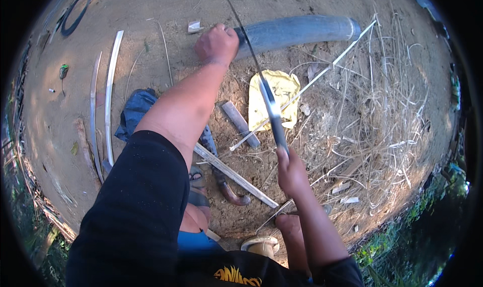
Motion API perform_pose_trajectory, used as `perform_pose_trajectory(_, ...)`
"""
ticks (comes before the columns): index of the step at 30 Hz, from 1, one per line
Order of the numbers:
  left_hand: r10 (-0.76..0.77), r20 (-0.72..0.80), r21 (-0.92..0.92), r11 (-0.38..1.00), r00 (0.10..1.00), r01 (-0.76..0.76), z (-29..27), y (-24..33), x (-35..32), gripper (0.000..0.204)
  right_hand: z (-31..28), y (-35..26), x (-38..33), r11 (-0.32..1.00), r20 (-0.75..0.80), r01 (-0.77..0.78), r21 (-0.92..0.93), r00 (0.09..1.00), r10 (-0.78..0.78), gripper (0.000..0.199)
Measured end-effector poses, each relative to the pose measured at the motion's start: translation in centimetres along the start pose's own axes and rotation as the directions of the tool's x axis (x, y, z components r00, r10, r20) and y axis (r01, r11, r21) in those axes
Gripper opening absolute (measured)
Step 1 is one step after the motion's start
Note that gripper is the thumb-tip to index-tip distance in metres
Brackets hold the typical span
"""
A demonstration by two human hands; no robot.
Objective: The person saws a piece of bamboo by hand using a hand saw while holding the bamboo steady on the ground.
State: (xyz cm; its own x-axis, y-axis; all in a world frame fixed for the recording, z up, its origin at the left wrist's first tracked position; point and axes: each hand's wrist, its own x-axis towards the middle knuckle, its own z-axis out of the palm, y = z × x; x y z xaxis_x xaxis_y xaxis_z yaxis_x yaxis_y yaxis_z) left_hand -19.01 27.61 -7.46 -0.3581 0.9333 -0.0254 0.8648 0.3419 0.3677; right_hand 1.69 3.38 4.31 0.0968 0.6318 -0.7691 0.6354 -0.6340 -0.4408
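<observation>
My right hand is wrapped round the dark grip of a long, narrow-bladed knife. Its blade slants up and to the left, passing across the left end of a thick grey-blue pipe in this view. My left hand is a closed fist at that same pipe end, knuckles up. A dark piece shows between the fist and the pipe; what the fingers hold is hidden. Below the blade lies a crumpled yellow cloth or bag. A pale thin strip runs over it toward the pipe's right end.
Tangled shavings cover the ground at right. Pale split strips lie at left, near a dark blue cloth. A wooden slat, a short board and a curved dark handle-like piece lie near my feet. A black ring is far left.
</observation>
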Motion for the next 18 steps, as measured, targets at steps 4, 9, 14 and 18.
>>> perform_pose_trajectory(4, 0.029, 0.014, -0.051, 0.998, 0.999, -0.029, 0.1, 2.7, 0.4, 0.034, -1.9, -4.5, 4.1, 0.998, -0.040, -0.040, -0.043, 0.998, 0.038, 0.060)
perform_pose_trajectory(9, -0.008, 0.047, 0.004, 1.000, 0.999, 0.008, -1.2, 1.6, -0.1, 0.033, -0.5, 7.6, -4.9, 0.996, -0.075, 0.065, -0.056, 0.995, -0.069, 0.057)
perform_pose_trajectory(14, 0.033, -0.023, -0.069, 0.997, 0.999, -0.034, -0.2, 3.5, 1.1, 0.032, -1.3, -4.8, 6.0, 0.997, -0.114, 0.083, -0.002, 0.990, -0.083, 0.060)
perform_pose_trajectory(18, 0.007, -0.048, -0.036, 0.999, 0.999, -0.009, -0.3, 1.3, 1.1, 0.033, 0.3, 6.6, -4.7, 0.994, -0.113, 0.108, -0.028, 0.987, -0.110, 0.059)
